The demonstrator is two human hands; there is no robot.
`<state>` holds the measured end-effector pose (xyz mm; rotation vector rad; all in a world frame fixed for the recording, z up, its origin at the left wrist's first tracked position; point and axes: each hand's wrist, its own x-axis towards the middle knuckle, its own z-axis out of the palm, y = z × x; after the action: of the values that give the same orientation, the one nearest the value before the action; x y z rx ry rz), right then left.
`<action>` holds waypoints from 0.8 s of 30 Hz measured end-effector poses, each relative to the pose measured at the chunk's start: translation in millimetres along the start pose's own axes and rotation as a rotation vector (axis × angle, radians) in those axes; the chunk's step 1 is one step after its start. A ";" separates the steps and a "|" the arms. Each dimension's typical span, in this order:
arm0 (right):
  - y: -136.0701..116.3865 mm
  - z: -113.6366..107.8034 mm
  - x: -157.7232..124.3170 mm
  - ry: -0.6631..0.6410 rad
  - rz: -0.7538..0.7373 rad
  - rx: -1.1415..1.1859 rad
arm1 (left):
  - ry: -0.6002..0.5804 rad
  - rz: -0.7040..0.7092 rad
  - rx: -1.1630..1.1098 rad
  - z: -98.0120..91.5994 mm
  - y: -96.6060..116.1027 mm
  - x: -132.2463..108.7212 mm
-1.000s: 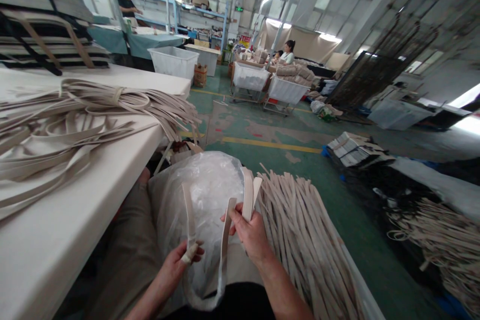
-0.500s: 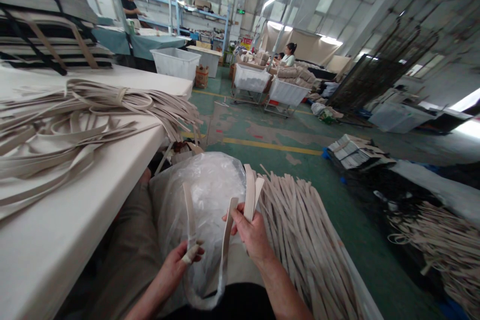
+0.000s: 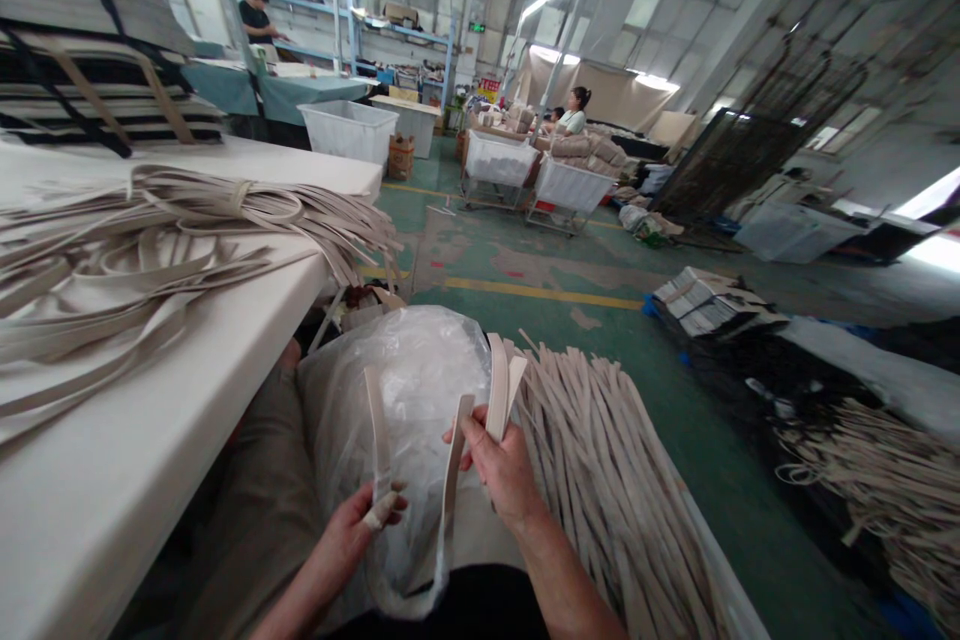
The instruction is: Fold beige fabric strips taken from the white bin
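My right hand (image 3: 496,465) is closed around beige fabric straps (image 3: 498,390), whose ends stick up above the fingers. One beige strap (image 3: 451,480) hangs from its fingertips, loops down near my lap and rises toward my left side. My left hand (image 3: 369,510), with pale tape wrapped on a finger, pinches that strap; its free end stands up above the hand. Beneath both hands a clear plastic bag (image 3: 420,350) lies across my lap. Just right of my right hand, many loose beige straps (image 3: 600,460) lie side by side in a long pile.
On the left, a white table (image 3: 247,340) carries a tied bundle of straps (image 3: 240,195) and a strapped fabric stack (image 3: 97,80). More straps (image 3: 885,490) lie at the far right. White bins (image 3: 574,182) and two workers (image 3: 574,110) (image 3: 257,20) are farther back.
Both hands keep nearly the same pose and hold on the straps. The camera view has shifted only very slightly.
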<state>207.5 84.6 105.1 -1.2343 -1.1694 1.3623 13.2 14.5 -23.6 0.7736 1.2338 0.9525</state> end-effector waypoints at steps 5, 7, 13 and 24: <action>-0.9 2.0 0.0 -0.020 0.014 0.032 | -0.002 0.002 0.032 -1.8 0.5 -0.7; -1.0 2.6 0.1 -0.024 0.015 0.029 | -0.008 0.001 0.040 -2.2 2.0 -1.5; -1.2 2.4 -0.4 -0.037 0.004 0.009 | -0.007 -0.013 0.039 -0.7 8.3 -4.5; -1.2 2.9 0.5 -0.030 -0.001 -0.018 | 0.029 -0.007 0.005 1.2 12.5 -4.7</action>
<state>204.6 85.0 106.3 -1.2294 -1.2052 1.3768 12.0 15.6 -10.3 0.7609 1.2640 0.9581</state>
